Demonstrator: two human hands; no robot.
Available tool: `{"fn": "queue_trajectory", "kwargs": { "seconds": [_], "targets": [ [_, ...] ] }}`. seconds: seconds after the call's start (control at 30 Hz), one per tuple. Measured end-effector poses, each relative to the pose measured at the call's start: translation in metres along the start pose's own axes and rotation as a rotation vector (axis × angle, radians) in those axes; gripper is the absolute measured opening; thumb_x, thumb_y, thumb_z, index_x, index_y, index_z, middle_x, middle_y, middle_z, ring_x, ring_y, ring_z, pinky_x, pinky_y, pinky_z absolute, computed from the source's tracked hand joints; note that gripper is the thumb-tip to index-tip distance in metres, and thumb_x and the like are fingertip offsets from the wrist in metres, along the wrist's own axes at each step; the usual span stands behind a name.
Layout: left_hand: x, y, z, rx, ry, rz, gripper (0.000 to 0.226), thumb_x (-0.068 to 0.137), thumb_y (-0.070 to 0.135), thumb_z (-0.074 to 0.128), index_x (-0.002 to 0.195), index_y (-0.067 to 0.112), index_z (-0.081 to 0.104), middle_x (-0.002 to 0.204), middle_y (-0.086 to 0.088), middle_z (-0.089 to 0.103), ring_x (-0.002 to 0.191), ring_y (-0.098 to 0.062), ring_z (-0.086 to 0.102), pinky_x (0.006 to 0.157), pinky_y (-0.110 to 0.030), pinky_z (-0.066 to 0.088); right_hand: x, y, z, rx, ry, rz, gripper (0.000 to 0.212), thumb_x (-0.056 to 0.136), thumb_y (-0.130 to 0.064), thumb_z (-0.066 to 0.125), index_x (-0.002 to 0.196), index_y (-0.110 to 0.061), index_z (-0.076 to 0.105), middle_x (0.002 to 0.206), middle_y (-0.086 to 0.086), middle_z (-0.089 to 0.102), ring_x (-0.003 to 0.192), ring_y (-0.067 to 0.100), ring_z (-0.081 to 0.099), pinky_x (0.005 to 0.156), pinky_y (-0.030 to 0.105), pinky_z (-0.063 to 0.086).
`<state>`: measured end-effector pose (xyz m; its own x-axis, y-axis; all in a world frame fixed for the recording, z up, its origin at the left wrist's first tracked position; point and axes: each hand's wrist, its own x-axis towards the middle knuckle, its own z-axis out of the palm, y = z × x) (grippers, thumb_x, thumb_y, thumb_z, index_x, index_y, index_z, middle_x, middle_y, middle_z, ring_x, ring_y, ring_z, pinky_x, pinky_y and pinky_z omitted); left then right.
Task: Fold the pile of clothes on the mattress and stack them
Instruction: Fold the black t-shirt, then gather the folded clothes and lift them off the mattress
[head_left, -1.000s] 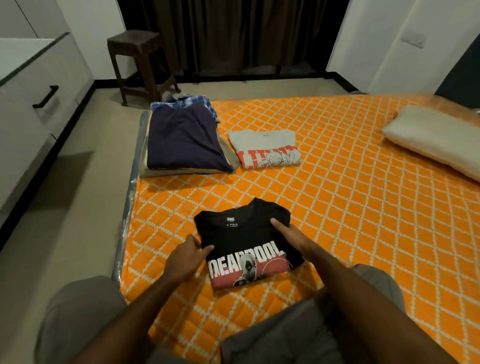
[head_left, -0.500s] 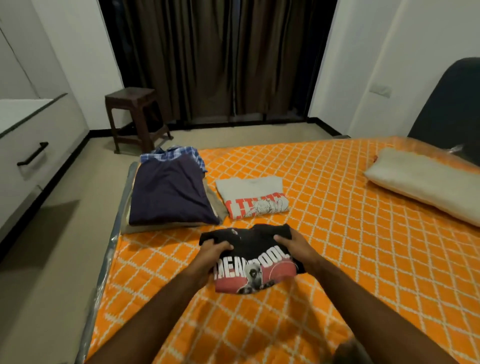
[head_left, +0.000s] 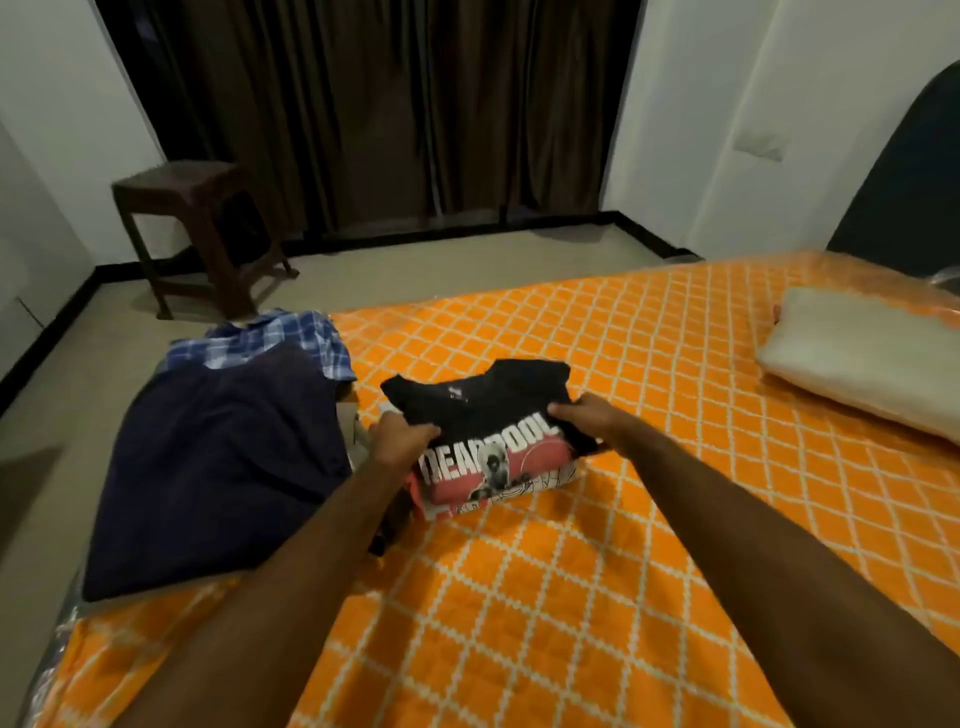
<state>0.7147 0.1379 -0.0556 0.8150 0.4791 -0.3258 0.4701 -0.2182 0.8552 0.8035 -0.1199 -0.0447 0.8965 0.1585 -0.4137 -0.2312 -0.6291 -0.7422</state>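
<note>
A folded black T-shirt (head_left: 483, 410) with white lettering and a red print is held over the folded grey T-shirt (head_left: 498, 493), whose red-printed edge shows beneath it. My left hand (head_left: 397, 436) grips its left edge and my right hand (head_left: 584, 415) grips its right edge. To the left lies a stack topped by a folded navy garment (head_left: 218, 467), with a blue checked shirt (head_left: 275, 338) showing at its far end. All of it is on the orange quilted mattress (head_left: 597, 597).
A pale pillow (head_left: 862, 358) lies at the mattress's right side. A dark wooden stool (head_left: 197, 228) stands on the floor beyond the stack, in front of dark curtains (head_left: 374, 114). The mattress's left edge runs along bare floor.
Both hands lifted the black T-shirt off the mattress and carried it forward onto the grey T-shirt. The view has moved closer to the stacks.
</note>
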Motion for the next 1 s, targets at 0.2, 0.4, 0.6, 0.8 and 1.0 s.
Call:
{"fn": "queue_trajectory", "kwargs": {
  "seconds": [0.2,0.4,0.6,0.8,1.0],
  "targets": [
    [0.044,-0.063,0.028,0.072,0.071,-0.081,0.054,0.085,0.040,0.077,0.115,-0.002,0.061,0.098,-0.014,0.070,0.092,-0.032,0.068,0.086,-0.045,0.057,0.065,0.079,0.044,0.121,0.089,0.097,0.090,0.078,-0.079,0.058,0.124,-0.001,0.058,0.116,0.016,0.067,0.096,0.031,0.069,0.084,0.045,0.059],
    [0.039,-0.059,0.038,-0.223,-0.138,-0.140,0.048,0.073,0.032,0.089,0.108,0.007,0.068,0.100,-0.013,0.076,0.082,-0.027,0.074,0.073,-0.035,0.062,0.046,0.061,0.042,0.407,-0.090,0.175,0.051,0.092,-0.043,0.069,0.118,0.000,0.067,0.104,0.016,0.076,0.092,0.032,0.072,0.079,0.039,0.060],
    [-0.020,-0.052,0.028,-0.353,-0.185,-0.048,0.029,0.084,0.012,0.080,0.107,0.013,0.063,0.101,-0.011,0.074,0.085,-0.029,0.073,0.076,-0.041,0.061,-0.026,0.066,0.046,0.625,-0.189,0.150,0.045,0.084,-0.041,0.076,0.119,-0.013,0.073,0.117,0.013,0.074,0.117,0.037,0.065,0.104,0.051,0.048],
    [-0.106,-0.030,-0.046,-0.444,-0.242,-0.049,0.037,0.084,0.023,0.079,0.114,0.006,0.065,0.085,-0.013,0.075,0.065,-0.025,0.071,0.057,-0.034,0.057,-0.129,0.014,0.029,0.674,-0.264,0.013,0.036,0.090,-0.031,0.070,0.117,-0.008,0.071,0.114,0.016,0.073,0.088,0.030,0.072,0.070,0.038,0.058],
    [-0.173,-0.002,-0.148,-0.621,-0.201,0.092,0.040,0.082,0.022,0.079,0.113,-0.001,0.069,0.096,-0.023,0.074,0.076,-0.032,0.072,0.073,-0.044,0.062,-0.211,-0.069,0.040,0.681,-0.311,-0.154,0.027,0.093,-0.019,0.063,0.108,0.001,0.071,0.105,0.021,0.072,0.084,0.029,0.070,0.068,0.034,0.057]
  ]
}}
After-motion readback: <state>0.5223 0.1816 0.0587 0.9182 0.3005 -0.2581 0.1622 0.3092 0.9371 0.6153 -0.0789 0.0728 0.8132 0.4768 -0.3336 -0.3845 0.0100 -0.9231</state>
